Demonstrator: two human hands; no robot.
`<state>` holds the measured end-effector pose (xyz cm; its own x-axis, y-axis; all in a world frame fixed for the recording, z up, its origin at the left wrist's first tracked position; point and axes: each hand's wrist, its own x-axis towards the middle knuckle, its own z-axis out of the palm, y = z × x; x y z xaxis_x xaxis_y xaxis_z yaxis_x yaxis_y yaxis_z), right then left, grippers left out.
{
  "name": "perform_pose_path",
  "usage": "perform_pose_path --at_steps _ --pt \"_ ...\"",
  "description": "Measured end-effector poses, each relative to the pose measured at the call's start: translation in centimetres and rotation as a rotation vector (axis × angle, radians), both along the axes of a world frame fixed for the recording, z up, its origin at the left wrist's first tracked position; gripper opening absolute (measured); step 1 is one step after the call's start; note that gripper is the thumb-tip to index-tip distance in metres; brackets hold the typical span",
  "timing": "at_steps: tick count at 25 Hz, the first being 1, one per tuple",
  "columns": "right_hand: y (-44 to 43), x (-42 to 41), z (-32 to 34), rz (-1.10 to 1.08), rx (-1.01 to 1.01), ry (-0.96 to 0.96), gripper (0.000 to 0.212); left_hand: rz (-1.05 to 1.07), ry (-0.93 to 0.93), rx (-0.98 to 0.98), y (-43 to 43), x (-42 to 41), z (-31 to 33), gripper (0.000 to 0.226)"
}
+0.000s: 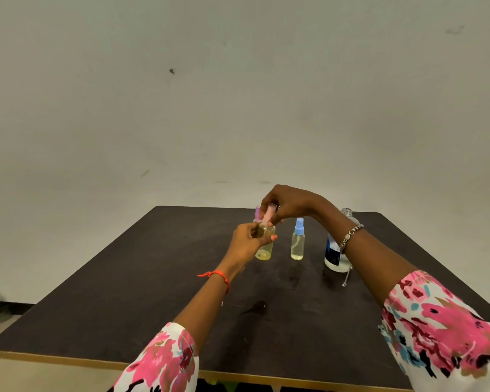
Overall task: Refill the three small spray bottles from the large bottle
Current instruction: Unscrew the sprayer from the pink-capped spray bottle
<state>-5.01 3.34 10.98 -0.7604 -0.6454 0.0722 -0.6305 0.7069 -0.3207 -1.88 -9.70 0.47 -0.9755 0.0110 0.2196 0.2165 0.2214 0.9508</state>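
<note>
My left hand grips a small clear bottle of yellowish liquid, standing on the dark table. My right hand pinches its pink spray top at the bottle's neck. Just behind it a purple spray top of another small bottle shows; the rest of that bottle is hidden. A small bottle with a blue spray top stands upright to the right. The large clear bottle with a dark label stands further right, uncapped, partly behind my right wrist.
A small wet patch lies on the table nearer to me. The table's light front edge runs along the bottom. A plain wall stands behind the table.
</note>
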Motion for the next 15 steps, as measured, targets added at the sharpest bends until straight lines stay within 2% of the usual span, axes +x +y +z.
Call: perform_pose_path --at_steps 2,7,12,15 --pt "-0.06 0.03 -0.06 0.02 -0.029 -0.025 0.026 0.004 0.002 0.004 -0.02 0.17 -0.13 0.043" --pt "-0.67 -0.19 -0.72 -0.168 -0.08 0.013 0.027 0.005 0.015 0.01 0.16 0.19 -0.3 0.042" --pt "-0.18 0.23 -0.19 0.007 0.051 0.026 0.019 -0.006 -0.005 0.027 -0.07 0.05 -0.69 0.04" --pt "-0.27 -0.09 -0.52 0.028 -0.033 0.017 0.02 0.005 -0.01 0.017 0.06 0.06 -0.74 0.044"
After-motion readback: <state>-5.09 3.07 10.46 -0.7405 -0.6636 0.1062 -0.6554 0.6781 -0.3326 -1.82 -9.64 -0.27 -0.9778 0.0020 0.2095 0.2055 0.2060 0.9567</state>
